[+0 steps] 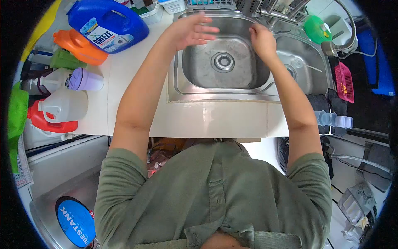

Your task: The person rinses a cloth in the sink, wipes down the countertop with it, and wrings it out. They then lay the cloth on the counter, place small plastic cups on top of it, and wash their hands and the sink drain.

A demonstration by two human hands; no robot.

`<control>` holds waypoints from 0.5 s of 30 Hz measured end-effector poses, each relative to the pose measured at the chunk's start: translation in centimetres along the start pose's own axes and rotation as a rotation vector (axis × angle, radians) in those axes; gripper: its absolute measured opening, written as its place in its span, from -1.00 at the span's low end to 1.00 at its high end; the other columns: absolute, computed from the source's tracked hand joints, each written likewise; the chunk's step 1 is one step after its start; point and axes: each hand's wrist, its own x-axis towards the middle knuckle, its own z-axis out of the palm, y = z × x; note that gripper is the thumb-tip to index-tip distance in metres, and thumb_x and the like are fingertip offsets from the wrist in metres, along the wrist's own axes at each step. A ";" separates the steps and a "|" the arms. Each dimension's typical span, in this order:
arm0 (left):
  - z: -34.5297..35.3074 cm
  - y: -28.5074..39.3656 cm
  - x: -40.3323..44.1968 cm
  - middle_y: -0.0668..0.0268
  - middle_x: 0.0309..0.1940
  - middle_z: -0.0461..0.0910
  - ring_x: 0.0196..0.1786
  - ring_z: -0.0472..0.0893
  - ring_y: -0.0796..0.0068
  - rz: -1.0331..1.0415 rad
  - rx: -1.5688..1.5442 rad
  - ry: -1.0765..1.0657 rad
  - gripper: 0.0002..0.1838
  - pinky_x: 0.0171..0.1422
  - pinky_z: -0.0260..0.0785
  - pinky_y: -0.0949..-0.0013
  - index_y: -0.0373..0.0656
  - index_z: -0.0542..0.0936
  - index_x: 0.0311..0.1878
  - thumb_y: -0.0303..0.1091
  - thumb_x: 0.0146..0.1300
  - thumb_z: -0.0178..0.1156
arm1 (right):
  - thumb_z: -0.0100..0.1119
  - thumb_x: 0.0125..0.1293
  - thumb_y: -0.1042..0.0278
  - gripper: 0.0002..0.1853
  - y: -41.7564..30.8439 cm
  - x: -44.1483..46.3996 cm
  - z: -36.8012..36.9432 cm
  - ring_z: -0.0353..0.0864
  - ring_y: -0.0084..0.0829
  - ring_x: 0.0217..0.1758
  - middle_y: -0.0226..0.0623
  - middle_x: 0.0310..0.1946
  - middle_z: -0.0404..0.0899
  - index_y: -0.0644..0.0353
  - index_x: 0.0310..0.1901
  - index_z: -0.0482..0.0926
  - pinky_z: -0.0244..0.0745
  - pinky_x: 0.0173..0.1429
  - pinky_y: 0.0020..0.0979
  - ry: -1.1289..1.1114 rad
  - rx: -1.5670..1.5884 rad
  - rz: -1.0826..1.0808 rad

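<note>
My left hand (191,33) hovers over the left rim of the large steel sink basin (203,74), fingers spread and nothing in them. Above the basin's far right corner is my right hand (263,41), its fingers curled closed; whatever they may hold is hidden. Close beyond it stands the metal faucet (278,15). A round drain strainer (223,62) lies in the bottom of the large basin. The smaller basin (309,81) to the right is partly covered by my right forearm.
On the left counter stand a blue Breeze jug (108,29), an orange bottle (78,46), a lilac-lidded cup (86,79) and a white jug (66,104). At right are a green round container (316,30), a sprayer hose (352,29), a pink basket (344,82) and clear plastic cups (331,119).
</note>
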 end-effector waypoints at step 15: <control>6.7 -3.4 2.1 0.32 -0.32 0.62 -0.28 0.59 0.48 0.690 1.059 0.479 -0.73 -0.17 0.41 0.46 -0.11 0.65 -0.23 -0.21 0.00 0.30 | -0.05 0.34 0.21 -0.72 -2.6 0.4 -5.6 0.59 -0.50 -0.29 -0.35 -0.32 0.59 0.25 -0.13 0.51 0.47 -0.23 -0.52 -0.657 1.377 0.714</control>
